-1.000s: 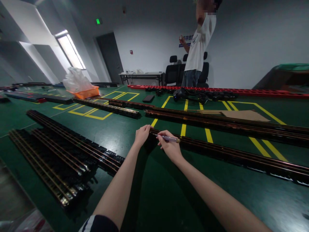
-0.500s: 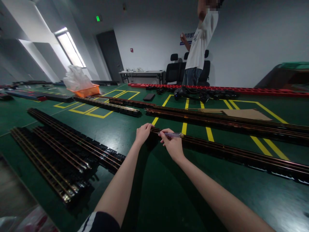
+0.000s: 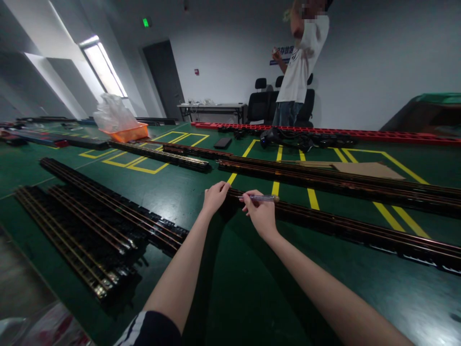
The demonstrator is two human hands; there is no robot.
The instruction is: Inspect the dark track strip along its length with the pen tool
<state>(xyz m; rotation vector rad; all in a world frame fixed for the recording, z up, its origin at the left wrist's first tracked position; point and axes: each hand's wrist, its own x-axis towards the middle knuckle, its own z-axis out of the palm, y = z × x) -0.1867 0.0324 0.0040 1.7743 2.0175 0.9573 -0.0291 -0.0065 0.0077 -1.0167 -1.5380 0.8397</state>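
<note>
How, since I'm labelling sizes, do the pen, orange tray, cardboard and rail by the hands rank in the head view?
1. Rail
2. Orange tray and cardboard: too alike to rank
3. Pen, partly covered by the right hand

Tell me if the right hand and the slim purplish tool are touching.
Touching: the head view shows the right hand gripping the slim purplish tool as one holds a pen.

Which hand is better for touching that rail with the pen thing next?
Probably the right hand: it holds the pen-like tool, tip toward the left end of the dark rail. The left hand is at that end, no tool visible.
</note>
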